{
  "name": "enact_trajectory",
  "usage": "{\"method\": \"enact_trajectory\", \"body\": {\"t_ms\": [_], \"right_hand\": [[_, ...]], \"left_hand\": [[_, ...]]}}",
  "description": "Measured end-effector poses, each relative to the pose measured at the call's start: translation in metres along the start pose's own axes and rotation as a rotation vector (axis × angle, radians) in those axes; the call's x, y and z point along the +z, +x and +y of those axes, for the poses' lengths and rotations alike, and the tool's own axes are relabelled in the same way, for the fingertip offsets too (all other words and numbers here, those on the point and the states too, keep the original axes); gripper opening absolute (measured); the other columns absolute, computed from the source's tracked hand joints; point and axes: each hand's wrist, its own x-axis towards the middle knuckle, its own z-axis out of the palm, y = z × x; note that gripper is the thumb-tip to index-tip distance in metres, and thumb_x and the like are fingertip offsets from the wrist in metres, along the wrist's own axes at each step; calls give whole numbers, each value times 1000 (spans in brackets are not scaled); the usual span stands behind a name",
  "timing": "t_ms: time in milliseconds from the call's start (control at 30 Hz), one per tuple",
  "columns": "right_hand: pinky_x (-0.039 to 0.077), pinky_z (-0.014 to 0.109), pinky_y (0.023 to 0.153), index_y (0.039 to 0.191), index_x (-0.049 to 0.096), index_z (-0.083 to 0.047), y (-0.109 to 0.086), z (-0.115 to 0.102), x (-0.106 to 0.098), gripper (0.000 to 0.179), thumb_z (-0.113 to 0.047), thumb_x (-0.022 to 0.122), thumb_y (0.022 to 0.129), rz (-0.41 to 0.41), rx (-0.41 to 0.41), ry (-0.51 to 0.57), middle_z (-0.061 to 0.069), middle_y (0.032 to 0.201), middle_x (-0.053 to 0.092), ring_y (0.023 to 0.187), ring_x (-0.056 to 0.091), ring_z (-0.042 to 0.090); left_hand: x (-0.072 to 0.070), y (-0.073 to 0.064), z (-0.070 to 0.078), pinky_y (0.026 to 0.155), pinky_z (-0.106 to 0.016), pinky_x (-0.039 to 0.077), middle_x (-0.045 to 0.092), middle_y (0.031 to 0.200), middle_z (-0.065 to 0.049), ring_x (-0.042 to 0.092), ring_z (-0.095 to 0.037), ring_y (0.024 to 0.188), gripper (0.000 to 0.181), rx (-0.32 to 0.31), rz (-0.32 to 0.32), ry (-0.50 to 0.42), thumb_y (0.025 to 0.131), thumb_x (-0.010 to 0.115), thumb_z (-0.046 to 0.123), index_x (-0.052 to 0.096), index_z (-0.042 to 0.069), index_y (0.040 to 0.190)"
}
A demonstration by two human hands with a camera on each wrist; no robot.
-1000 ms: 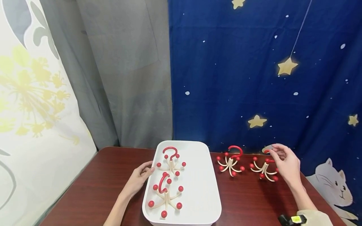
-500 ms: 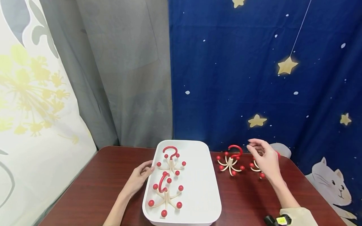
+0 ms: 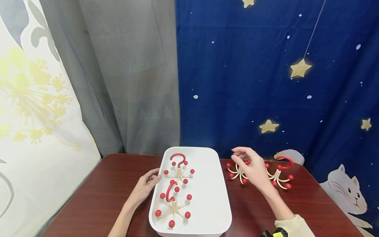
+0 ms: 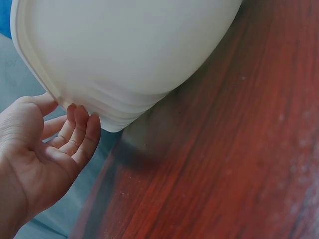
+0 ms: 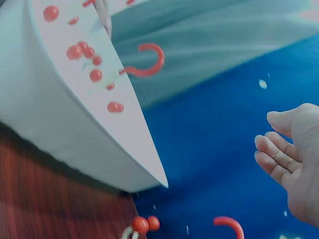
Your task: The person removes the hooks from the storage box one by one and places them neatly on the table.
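Note:
In the head view, my left hand point(image 3: 146, 184) holds the left rim of a white plastic tub point(image 3: 211, 210). The left wrist view shows its fingertips against the tub's outer wall point(image 4: 129, 55). Two hanging racks, each with a red hook and cream arms tipped with red balls, are in the tub: a far one point(image 3: 179, 174) and a near one point(image 3: 174, 207). Above a third rack point(image 3: 237, 171), on the table to the right, is my right hand point(image 3: 251, 168). It partly hides that rack. In the right wrist view, this hand holds nothing, apart from the red hook point(image 5: 232, 225).
A fourth rack point(image 3: 277, 176) stands on the dark red wooden table point(image 3: 118, 191), farther right. Behind the table hang a grey curtain point(image 3: 142, 82) and a blue star-patterned curtain point(image 3: 225, 82).
My right hand has let go of the far-right rack's hook and moved left, over the neighbouring rack. The left hand and the racks in the tub have stayed in place.

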Motion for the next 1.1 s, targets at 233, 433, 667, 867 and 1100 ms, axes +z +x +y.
{"method": "enact_trajectory", "body": {"t_ms": [233, 433, 667, 867, 1100], "right_hand": [[50, 19, 72, 111, 71, -9, -4, 0, 26, 24, -2, 76, 89, -98, -71, 65, -2, 95, 68, 78, 65, 12], [54, 28, 74, 113, 71, -17, -12, -21, 46, 21, -18, 76, 93, -204, -14, 46, -9, 99, 67, 84, 64, 8], [55, 31, 78, 111, 71, -18, -22, -37, 69, 19, -21, 76, 93, -310, -22, 77, -11, 98, 68, 83, 64, 6], [55, 30, 78, 110, 71, -17, -31, -42, 88, 16, -22, 74, 94, -400, -76, 153, -9, 98, 69, 83, 64, 5], [55, 28, 77, 110, 71, -17, -39, -51, 107, 16, -22, 73, 95, -489, -111, 210, -10, 95, 66, 82, 63, 3]], "left_hand": [[0, 0, -1, 82, -23, 53, 65, 98, -23, 70, -30, 91, 48, 2, -7, 2, 100, 65, 16, 51, -3, 141], [0, 0, -2, 83, -22, 53, 65, 99, -22, 70, -30, 92, 48, -10, -6, 4, 100, 65, 17, 51, -2, 142], [1, 1, -2, 82, -24, 53, 65, 100, -25, 70, -31, 93, 47, -3, -4, 6, 101, 65, 17, 51, -3, 141], [1, 1, -1, 82, -25, 53, 65, 98, -23, 70, -29, 92, 47, -8, 1, 6, 101, 65, 18, 52, -3, 141], [1, 1, -1, 82, -25, 53, 64, 99, -25, 70, -31, 92, 47, 2, -6, -2, 101, 64, 17, 52, -4, 140]]}}
